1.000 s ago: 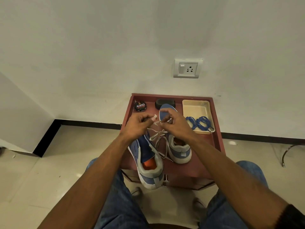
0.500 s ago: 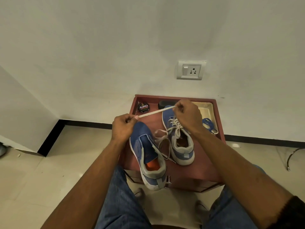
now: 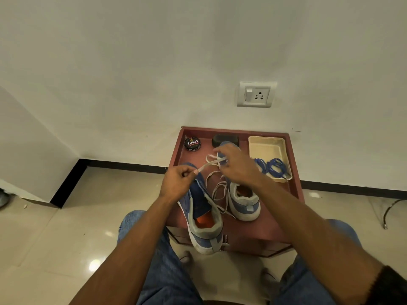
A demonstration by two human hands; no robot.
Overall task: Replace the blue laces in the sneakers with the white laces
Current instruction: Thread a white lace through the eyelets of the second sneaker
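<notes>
two sneakers (image 3: 204, 216) side by side on table (image 3: 271, 227), tray (image 3: 267, 146) behind right, tin (image 3: 192, 143) behind left

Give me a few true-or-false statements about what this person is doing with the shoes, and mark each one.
1. The left hand pinches a white lace. True.
2. The blue laces are threaded in the left sneaker. False: they lie in the cream tray.
3. The right hand is over the right sneaker. True.
4. The polish tin sits inside the tray. False: it stands on the red table, at its far left corner.
</notes>
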